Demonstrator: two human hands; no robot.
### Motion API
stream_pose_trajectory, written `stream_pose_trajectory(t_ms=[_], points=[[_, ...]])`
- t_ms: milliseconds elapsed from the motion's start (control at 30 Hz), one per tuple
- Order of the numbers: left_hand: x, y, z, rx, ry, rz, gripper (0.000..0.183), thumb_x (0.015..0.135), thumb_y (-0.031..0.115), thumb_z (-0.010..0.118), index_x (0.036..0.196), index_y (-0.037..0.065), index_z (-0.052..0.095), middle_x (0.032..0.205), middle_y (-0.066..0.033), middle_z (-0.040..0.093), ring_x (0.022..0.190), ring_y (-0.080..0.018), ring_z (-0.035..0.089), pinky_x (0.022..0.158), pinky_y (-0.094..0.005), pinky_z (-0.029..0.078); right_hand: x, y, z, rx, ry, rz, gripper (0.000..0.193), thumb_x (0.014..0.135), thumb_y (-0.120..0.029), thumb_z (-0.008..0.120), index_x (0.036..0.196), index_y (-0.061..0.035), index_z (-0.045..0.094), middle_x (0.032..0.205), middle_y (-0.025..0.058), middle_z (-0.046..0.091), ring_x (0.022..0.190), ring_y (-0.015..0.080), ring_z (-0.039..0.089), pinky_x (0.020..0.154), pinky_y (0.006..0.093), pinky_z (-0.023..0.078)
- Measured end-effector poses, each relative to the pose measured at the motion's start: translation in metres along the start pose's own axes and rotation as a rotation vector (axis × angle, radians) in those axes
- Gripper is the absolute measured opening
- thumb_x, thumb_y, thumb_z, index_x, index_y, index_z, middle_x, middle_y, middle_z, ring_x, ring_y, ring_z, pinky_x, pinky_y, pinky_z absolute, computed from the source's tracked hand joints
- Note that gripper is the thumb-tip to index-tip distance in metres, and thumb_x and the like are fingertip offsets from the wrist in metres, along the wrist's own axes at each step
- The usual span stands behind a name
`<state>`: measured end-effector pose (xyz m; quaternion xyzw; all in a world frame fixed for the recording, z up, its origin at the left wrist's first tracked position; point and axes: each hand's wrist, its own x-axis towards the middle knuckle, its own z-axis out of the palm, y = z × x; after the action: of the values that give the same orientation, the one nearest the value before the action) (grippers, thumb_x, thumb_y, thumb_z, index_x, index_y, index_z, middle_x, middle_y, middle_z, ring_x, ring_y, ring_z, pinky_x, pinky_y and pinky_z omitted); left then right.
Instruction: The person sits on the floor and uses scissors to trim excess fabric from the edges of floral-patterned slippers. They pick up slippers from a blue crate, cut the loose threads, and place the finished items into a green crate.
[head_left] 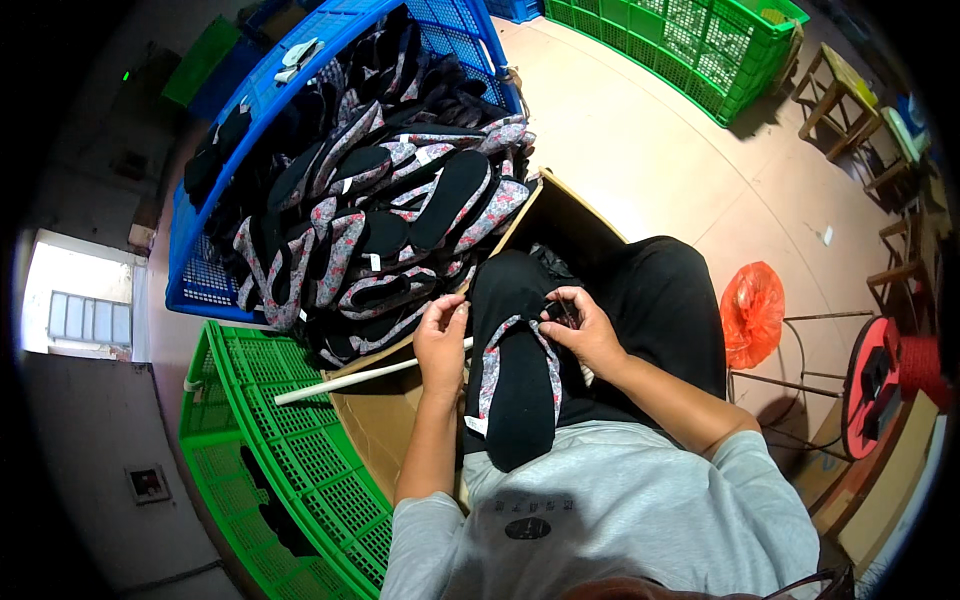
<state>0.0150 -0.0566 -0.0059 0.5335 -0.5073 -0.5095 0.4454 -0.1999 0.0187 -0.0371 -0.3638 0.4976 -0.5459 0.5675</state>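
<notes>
A slipper [518, 395] with a black sole and grey-and-red flowered edging lies sole up across my lap, with a small white tag at its lower left edge. Beside it, my left hand [442, 332] is closed in a pinch, thumb against fingers; anything between the tips is too small to make out. My right hand [588, 332] is at the slipper's far end, its fingers bent round a small dark thing that blends with my black trousers [660, 310]. I cannot tell what kind of thing it is.
A blue crate [182, 262] heaped with similar slippers [385, 235] stands ahead left. An open cardboard box [372, 425], a white rod [345, 381] and a green crate [290, 465] are at my left. Right: a red plastic bag [752, 312], a metal-legged stand and wooden stools [835, 100].
</notes>
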Motion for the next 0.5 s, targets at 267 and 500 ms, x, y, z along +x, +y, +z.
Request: stream_pose_trajectory(t_ms=[267, 500], points=[[-0.010, 0.018, 0.013, 0.129, -0.150, 0.046, 0.011, 0.089, 0.004, 0.067, 0.099, 0.000, 0.069, 0.093, -0.0017, 0.065, 0.086, -0.0084, 0.060, 0.079, -0.0230, 0.048, 0.000, -0.006, 0.000, -0.032, -0.006, 0.049, 0.045, 0.084, -0.003, 0.074, 0.122, -0.0040, 0.051, 0.105, 0.0049, 0.063, 0.092, 0.0073, 0.059, 0.085, 0.0224, 0.049], [-0.016, 0.039, 0.024, 0.534, -0.263, 0.397, 0.018, 0.080, 0.006, 0.074, 0.096, 0.000, 0.068, 0.094, -0.0083, 0.065, 0.088, -0.0197, 0.063, 0.082, -0.0287, 0.048, -0.001, -0.005, 0.002, -0.066, -0.020, -0.020, 0.045, 0.084, -0.005, 0.075, 0.122, -0.0046, 0.052, 0.109, 0.0044, 0.062, 0.094, 0.0086, 0.059, 0.085, 0.0232, 0.049]])
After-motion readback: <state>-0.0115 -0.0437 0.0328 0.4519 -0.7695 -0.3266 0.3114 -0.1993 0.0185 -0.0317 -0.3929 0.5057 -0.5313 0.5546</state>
